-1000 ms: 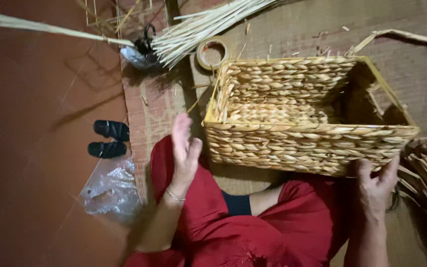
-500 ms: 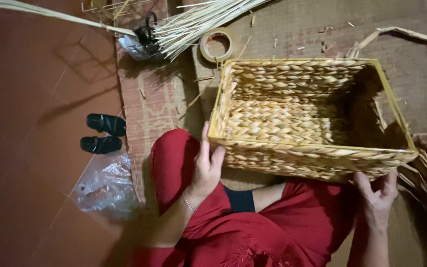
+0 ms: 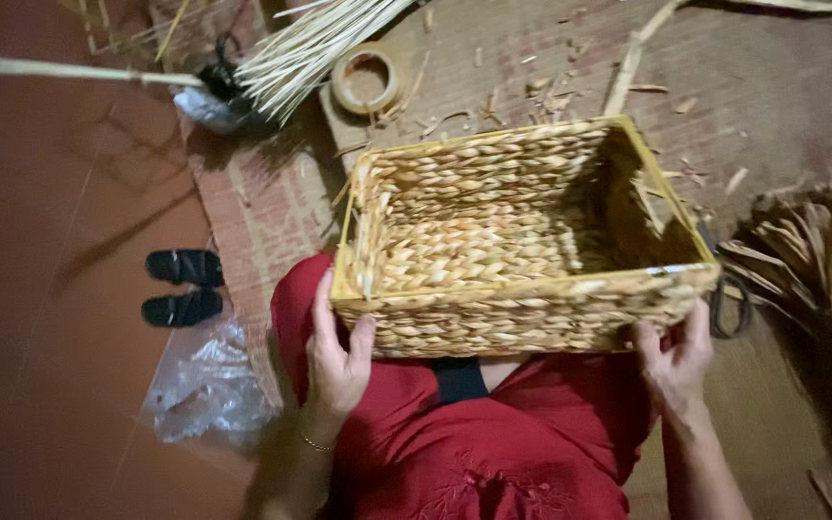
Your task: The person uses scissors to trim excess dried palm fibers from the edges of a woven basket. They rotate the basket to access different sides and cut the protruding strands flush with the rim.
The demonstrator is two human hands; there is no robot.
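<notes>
At the far left, a pair of black sandals [image 3: 181,286] sits on the reddish-brown floor [image 3: 40,385], with a crumpled clear plastic bag [image 3: 206,385] just below them. Above, a bundle of pale straight reeds [image 3: 315,43] fans out beside a roll of tan tape [image 3: 368,80]. The person's left hand [image 3: 337,354] grips the near left corner of the rectangular woven straw basket [image 3: 503,241], fingers wrapped on its wall. The basket rests on the lap in red cloth, its open top facing the camera. The right hand [image 3: 678,358] clasps the basket's near right corner. At the far right lies a heap of dry brown fibre strips [image 3: 811,270].
</notes>
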